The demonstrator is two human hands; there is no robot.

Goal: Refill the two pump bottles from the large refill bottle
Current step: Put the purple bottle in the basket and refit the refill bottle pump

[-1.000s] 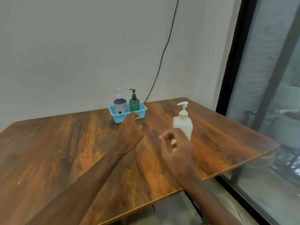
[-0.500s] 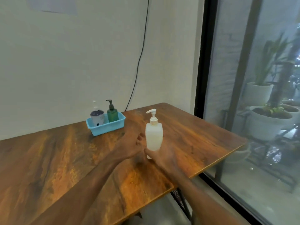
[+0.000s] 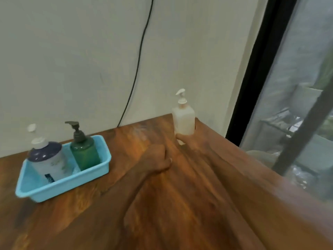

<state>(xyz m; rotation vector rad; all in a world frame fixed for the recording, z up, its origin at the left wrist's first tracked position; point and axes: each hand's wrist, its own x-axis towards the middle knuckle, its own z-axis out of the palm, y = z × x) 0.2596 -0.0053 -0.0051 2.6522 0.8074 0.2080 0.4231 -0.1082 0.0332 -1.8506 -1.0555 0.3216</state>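
Near the far right corner of the table (image 3: 124,139), the white pump bottle (image 3: 183,120) stood upright, long axis vertical, with the right grip (image 3: 191,143) wrapped round its base, though blur softened the fingers. The left grip (image 3: 156,159) lay clenched on the wood, holding nothing, between that bottle and the blue tray (image 3: 59,186). The green pump bottle (image 3: 83,152) and the purple-shouldered bottle (image 3: 46,159) stood upright in the tray, left of both grips. The left grip was the nearer and better placed to fetch them.
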